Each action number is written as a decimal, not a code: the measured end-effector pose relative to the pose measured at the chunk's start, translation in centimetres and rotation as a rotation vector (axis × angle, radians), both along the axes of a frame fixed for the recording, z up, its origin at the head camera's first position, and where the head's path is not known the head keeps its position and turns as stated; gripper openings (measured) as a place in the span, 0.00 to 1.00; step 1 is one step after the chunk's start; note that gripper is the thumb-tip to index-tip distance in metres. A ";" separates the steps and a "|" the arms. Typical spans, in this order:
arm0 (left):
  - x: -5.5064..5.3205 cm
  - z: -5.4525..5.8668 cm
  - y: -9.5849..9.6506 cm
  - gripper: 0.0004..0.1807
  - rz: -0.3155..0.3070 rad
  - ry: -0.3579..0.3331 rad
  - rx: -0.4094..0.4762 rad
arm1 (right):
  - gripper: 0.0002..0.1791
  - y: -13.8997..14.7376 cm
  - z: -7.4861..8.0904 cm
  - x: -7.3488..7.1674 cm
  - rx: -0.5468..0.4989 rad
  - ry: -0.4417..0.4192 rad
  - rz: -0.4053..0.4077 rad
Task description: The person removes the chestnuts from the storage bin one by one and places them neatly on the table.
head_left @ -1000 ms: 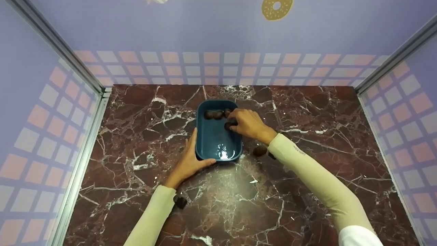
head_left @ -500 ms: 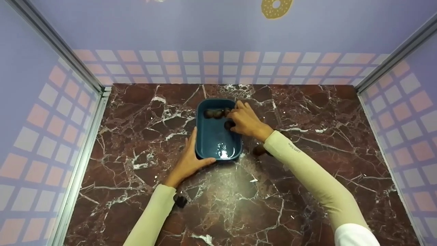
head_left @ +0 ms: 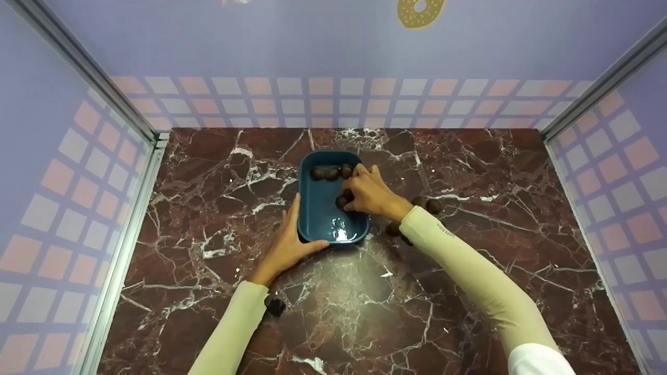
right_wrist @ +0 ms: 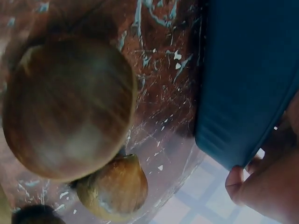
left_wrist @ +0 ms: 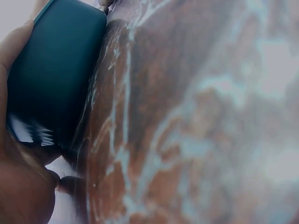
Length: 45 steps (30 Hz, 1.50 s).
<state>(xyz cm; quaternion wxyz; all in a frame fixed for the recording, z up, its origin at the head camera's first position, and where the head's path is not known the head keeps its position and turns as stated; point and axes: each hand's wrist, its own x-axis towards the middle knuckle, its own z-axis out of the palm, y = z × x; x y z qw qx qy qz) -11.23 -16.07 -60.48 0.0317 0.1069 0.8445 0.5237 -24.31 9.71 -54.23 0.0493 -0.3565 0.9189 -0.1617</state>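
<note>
A blue rectangular dish [head_left: 325, 208] stands on the marbled surface. My left hand [head_left: 287, 247] rests against its near left corner, fingers straight along the left wall and thumb on the front wall. In the left wrist view that hand [left_wrist: 23, 182] lies beside the dish's outer side. Over the dish's right rim reaches my right hand [head_left: 372, 194], pinching a brown chestnut [head_left: 342, 202] low inside it. Several more chestnuts [head_left: 332, 173] line the dish's far end in a row. The right fingertips are partly hidden.
Outside the dish, near the right wrist, lie loose chestnuts [head_left: 433, 206], some partly under the sleeve [head_left: 464, 255]. A large chestnut [right_wrist: 70, 112] and a smaller chestnut [right_wrist: 114, 189] fill the right wrist view's left. Checked walls [head_left: 333, 99] enclose the surface.
My right hand has moved slightly toward me and to the left inside the dish with the pinched chestnut. Loose chestnuts behind the wrist have come into view. The left hand keeps its place.
</note>
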 end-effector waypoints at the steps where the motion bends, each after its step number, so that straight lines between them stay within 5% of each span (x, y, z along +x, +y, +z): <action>1: 0.0 0.0 0.0 0.78 -0.003 0.002 0.000 | 0.19 0.0 0.0 0.1 -0.012 0.003 -0.001; 19: 0.2 0.2 0.1 0.78 0.029 -0.093 0.005 | 0.21 3.6 2.1 3.1 -0.398 -0.146 -0.073; 30: 0.3 0.2 0.1 0.77 0.020 -0.076 0.009 | 0.23 9.1 1.5 5.3 -0.629 -0.287 -0.283; 45: 0.1 0.1 0.2 0.78 0.018 -0.077 0.012 | 0.24 17.5 -0.1 7.6 -0.772 -0.317 -0.528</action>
